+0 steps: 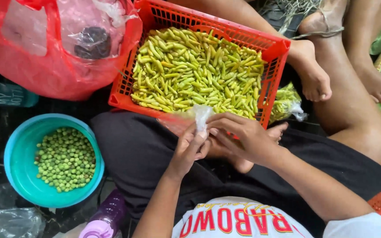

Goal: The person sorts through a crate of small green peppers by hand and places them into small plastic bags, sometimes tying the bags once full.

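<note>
My left hand (pixel 189 149) and my right hand (pixel 239 134) meet over my lap, both pinching the twisted neck of a small clear plastic bag (pixel 200 115). The bag's body is hidden behind my hands. Just beyond them stands a red plastic crate (pixel 273 59) filled with small yellow-green chillies (pixel 195 70). I sit cross-legged in dark trousers.
A teal bowl (pixel 16 158) of small round green fruits sits at the left. A red plastic bag (pixel 45 66) lies at the top left. A purple bottle (pixel 106 218) stands near my knee. Another person's bare feet (pixel 314 79) rest right of the crate, beside a filled bag of chillies (pixel 285 103).
</note>
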